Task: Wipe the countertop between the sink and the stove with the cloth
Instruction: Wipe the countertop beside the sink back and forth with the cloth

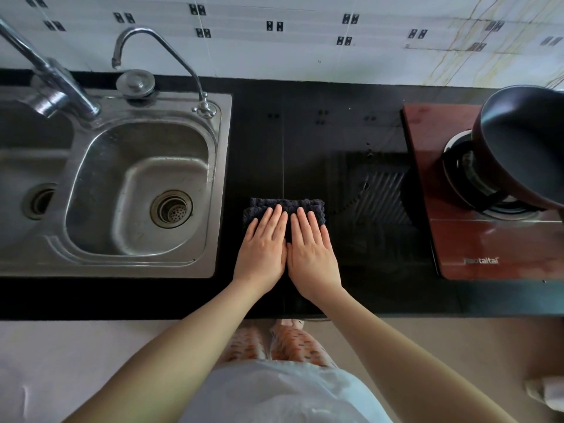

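Note:
A dark folded cloth [287,206] lies on the black countertop [305,141] between the steel sink [137,190] and the red-brown gas stove [488,248]. My left hand [262,248] and my right hand [311,251] lie flat side by side on the cloth's near half. Their fingers are stretched out and point away from me, pressing down without curling around the cloth. The cloth's far edge shows beyond my fingertips; its near part is hidden under my palms.
A dark pan [525,141] sits tilted on the stove's burner at the right. Two taps [158,38] rise behind the sink basin, and a sink plug [135,82] rests on its rim. A tiled wall [305,41] backs the counter.

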A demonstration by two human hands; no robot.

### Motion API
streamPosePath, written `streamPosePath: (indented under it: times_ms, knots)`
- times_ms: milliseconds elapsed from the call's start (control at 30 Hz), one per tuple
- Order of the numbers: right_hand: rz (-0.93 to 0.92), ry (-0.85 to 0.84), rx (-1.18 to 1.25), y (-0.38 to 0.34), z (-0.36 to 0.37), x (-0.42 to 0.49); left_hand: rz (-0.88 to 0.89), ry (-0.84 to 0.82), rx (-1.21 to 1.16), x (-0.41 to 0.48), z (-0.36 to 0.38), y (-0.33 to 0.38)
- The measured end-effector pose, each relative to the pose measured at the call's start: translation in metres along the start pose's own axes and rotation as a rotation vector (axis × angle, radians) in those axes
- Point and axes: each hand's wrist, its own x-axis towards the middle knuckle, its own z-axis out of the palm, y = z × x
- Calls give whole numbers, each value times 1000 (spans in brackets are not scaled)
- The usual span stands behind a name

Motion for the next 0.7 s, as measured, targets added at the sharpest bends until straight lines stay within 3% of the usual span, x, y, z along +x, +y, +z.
streamPosePath:
  times_ms: [433,700]
  knots:
    - [9,4,-24,-9,2,-27,7,-12,3,-30,-2,6]
    - [91,-33,-12,-34,2,-55,148,-119,6,-63,-11,-9]
